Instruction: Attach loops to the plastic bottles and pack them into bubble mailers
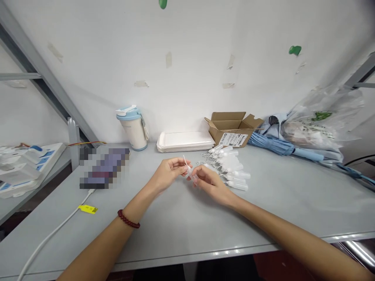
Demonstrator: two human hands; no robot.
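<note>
Between my two hands, above the middle of the grey table, is a small translucent white bottle (192,176) with a thin white strip or cord rising from its top end. My left hand (171,171) pinches that top end with thumb and fingers. Around the bottle's body my right hand (209,182) is closed, hiding part of it. Just behind and right of my right hand lies a loose pile of similar white bottles (231,162), with thin cords at their left ends.
A stack of white padded envelopes (186,140) and an open cardboard box (233,130) stand against the wall. Left are a cup (133,128), a pixelated device (105,169) and its white cable (55,230). A folded blue umbrella (272,145) and plastic bag (322,117) lie right.
</note>
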